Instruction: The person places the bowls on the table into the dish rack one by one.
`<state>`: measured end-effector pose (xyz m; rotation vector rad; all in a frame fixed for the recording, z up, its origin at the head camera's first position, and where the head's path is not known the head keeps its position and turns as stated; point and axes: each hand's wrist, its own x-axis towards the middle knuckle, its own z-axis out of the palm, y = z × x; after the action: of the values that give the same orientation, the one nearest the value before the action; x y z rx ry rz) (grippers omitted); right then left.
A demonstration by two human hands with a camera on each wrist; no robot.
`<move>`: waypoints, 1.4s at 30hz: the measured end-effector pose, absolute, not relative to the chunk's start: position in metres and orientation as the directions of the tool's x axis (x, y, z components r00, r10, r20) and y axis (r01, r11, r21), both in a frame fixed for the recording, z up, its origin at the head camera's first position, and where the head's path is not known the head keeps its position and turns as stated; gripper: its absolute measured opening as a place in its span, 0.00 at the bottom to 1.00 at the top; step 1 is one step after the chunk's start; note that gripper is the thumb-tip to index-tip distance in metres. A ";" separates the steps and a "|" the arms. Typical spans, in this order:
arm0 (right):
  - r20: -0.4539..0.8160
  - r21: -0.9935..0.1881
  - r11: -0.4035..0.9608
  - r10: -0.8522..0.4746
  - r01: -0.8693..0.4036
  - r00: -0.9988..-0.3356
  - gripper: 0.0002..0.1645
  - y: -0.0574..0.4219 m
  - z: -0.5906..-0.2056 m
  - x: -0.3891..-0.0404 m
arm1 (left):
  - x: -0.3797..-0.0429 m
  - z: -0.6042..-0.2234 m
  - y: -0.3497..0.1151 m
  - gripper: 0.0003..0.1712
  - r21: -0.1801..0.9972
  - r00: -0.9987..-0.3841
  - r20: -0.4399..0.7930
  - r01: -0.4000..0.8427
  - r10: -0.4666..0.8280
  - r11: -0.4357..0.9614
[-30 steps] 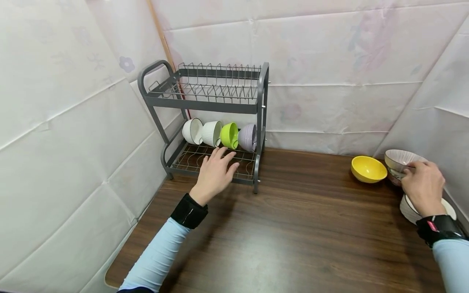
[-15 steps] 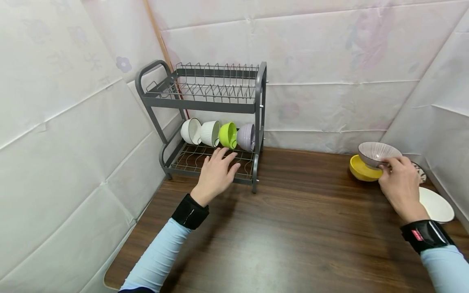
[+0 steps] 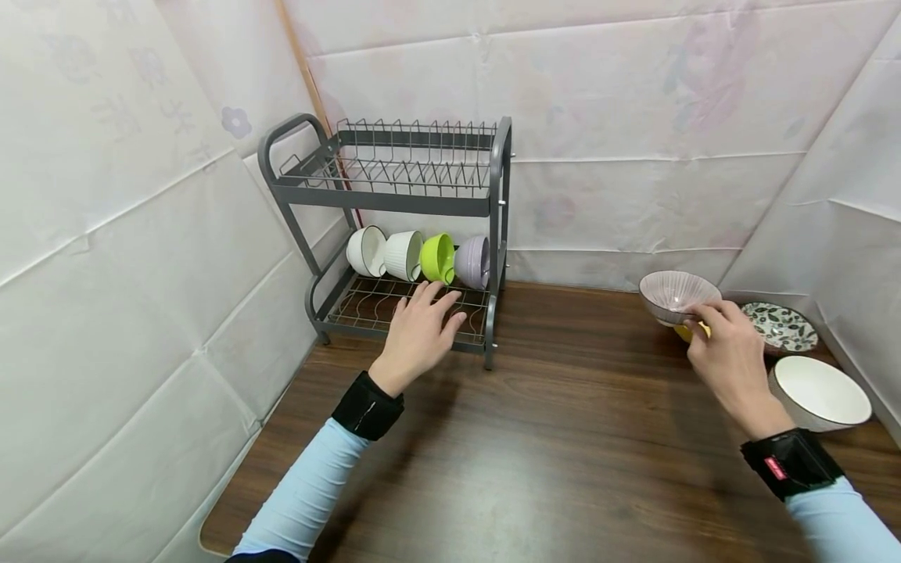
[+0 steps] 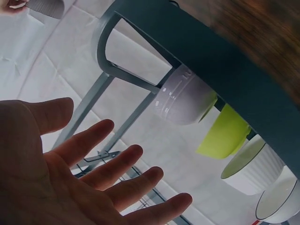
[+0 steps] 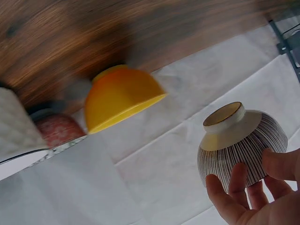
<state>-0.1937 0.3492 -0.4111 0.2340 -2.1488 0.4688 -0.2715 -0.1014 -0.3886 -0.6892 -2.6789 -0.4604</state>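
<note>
- I am holding the striped bowl [image 3: 679, 296] in my right hand [image 3: 728, 363], fingers curled round its near rim and side; the right wrist view shows its dark-lined outside and pale foot ring [image 5: 241, 143] with my fingertips [image 5: 239, 176] pressing against the wall of it.
- The bowl is hanging clear above the bench [image 3: 563, 438], at the right end, just over the yellow bowl [image 3: 681, 334], which is showing only as a sliver beneath my hand.
- My left hand [image 3: 418, 332] is lying open, fingers straight and slightly spread, holding nothing; the fingertips are reaching over the front edge of the lower shelf of the grey dish rack [image 3: 394, 227].
- Four bowls are standing on their sides in a row at the back of that lower shelf: a white bowl [image 3: 367, 251], a ribbed white bowl [image 3: 404, 256], a green bowl [image 3: 438, 259] and a lilac bowl [image 3: 473, 263] nearest the right post.
- The upper shelf of the rack is showing only its wire dividers.
- To the right of my right hand a leaf-patterned dish [image 3: 780, 326] is sitting by the wall, and a large white bowl [image 3: 818, 392] is standing just in front of it.
</note>
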 end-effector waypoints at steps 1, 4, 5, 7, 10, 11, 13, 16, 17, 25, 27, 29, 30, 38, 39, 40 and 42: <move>0.815 -0.242 0.908 -0.001 -0.342 -0.579 0.12 0.346 -0.411 -0.194 | -0.271 -0.388 -0.101 0.25 0.225 -0.824 0.397 0.514 0.404 0.828; 0.821 -0.233 0.902 -0.017 -0.363 -0.570 0.12 0.337 -0.411 -0.193 | -0.271 -0.387 -0.099 0.25 0.226 -0.819 0.403 0.522 0.409 0.822; 0.823 -0.230 0.900 -0.024 -0.371 -0.567 0.12 0.334 -0.411 -0.193 | -0.270 -0.386 -0.098 0.25 0.225 -0.817 0.405 0.524 0.411 0.821; 0.828 -0.229 0.892 -0.033 -0.391 -0.560 0.12 0.328 -0.412 -0.193 | -0.268 -0.386 -0.095 0.25 0.223 -0.814 0.405 0.529 0.416 0.819; 0.834 -0.222 0.880 -0.052 -0.420 -0.549 0.12 0.320 -0.415 -0.192 | -0.266 -0.383 -0.090 0.25 0.219 -0.807 0.405 0.542 0.430 0.811; 0.835 -0.221 0.875 -0.058 -0.430 -0.548 0.12 0.317 -0.417 -0.192 | -0.265 -0.382 -0.089 0.25 0.221 -0.804 0.406 0.548 0.435 0.807; 0.834 -0.219 0.868 -0.070 -0.445 -0.548 0.12 0.312 -0.420 -0.192 | -0.264 -0.380 -0.085 0.25 0.221 -0.795 0.411 0.561 0.445 0.798; 0.829 -0.215 0.862 -0.087 -0.460 -0.552 0.13 0.303 -0.423 -0.191 | -0.262 -0.378 -0.081 0.25 0.222 -0.785 0.420 0.575 0.455 0.787; 0.828 -0.216 0.858 -0.092 -0.466 -0.554 0.13 0.299 -0.424 -0.191 | -0.261 -0.377 -0.080 0.25 0.222 -0.785 0.420 0.576 0.456 0.787; 0.828 -0.198 0.821 -0.152 -0.535 -0.540 0.15 0.272 -0.433 -0.187 | -0.255 -0.378 -0.075 0.25 0.238 -0.782 0.403 0.592 0.476 0.770; 0.828 -0.196 0.808 -0.167 -0.555 -0.535 0.16 0.266 -0.435 -0.186 | -0.253 -0.378 -0.074 0.24 0.236 -0.771 0.408 0.606 0.488 0.760; 0.826 -0.199 0.795 -0.178 -0.573 -0.534 0.16 0.259 -0.436 -0.185 | -0.251 -0.377 -0.072 0.24 0.224 -0.756 0.420 0.623 0.503 0.750; 0.823 -0.200 0.789 -0.186 -0.581 -0.537 0.16 0.255 -0.436 -0.184 | -0.250 -0.377 -0.071 0.24 0.214 -0.746 0.426 0.633 0.512 0.744; 0.820 -0.197 0.744 -0.232 -0.638 -0.523 0.17 0.230 -0.431 -0.178 | -0.241 -0.380 -0.064 0.26 0.173 -0.644 0.475 0.737 0.600 0.654; 0.825 -0.191 0.738 -0.237 -0.647 -0.514 0.17 0.228 -0.429 -0.178 | -0.240 -0.381 -0.063 0.26 0.181 -0.629 0.485 0.752 0.608 0.633; 0.833 -0.183 0.732 -0.239 -0.657 -0.499 0.17 0.225 -0.428 -0.178 | -0.239 -0.382 -0.062 0.26 0.190 -0.612 0.496 0.769 0.616 0.611; 0.846 -0.170 0.719 -0.244 -0.674 -0.473 0.17 0.220 -0.425 -0.177 | -0.238 -0.384 -0.060 0.26 0.200 -0.573 0.524 0.802 0.630 0.563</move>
<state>-0.1769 0.2197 -0.4251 0.6968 -2.0485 0.6234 -0.2379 -0.0602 -0.3837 -1.1609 -2.4045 -0.5964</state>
